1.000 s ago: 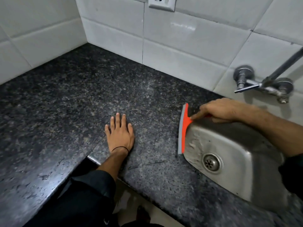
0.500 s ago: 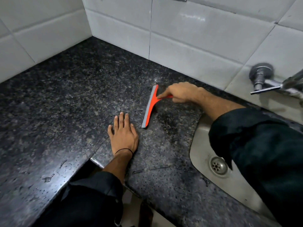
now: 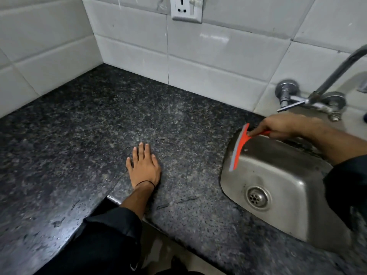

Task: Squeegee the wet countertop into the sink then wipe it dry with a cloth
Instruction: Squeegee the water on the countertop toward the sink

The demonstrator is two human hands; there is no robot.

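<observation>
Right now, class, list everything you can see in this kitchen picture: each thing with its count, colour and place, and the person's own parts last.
Speckled granite countertop: one, black-grey, fills the corner, droplets near front left.
Stainless steel sink: one, silver, set in at right.
Round drain: one, metal, in the sink floor.
Plastic squeegee: one, orange with grey blade, over the sink's left rim.
Wall tap: one, chrome, above the sink.
Wall tiles: many, white, behind.
Wall socket: one, white, top centre.
Left hand: flat on countertop, black wrist band.
Right hand: gripping squeegee handle.

Dim light, glare (lower left), wide-angle distortion
</observation>
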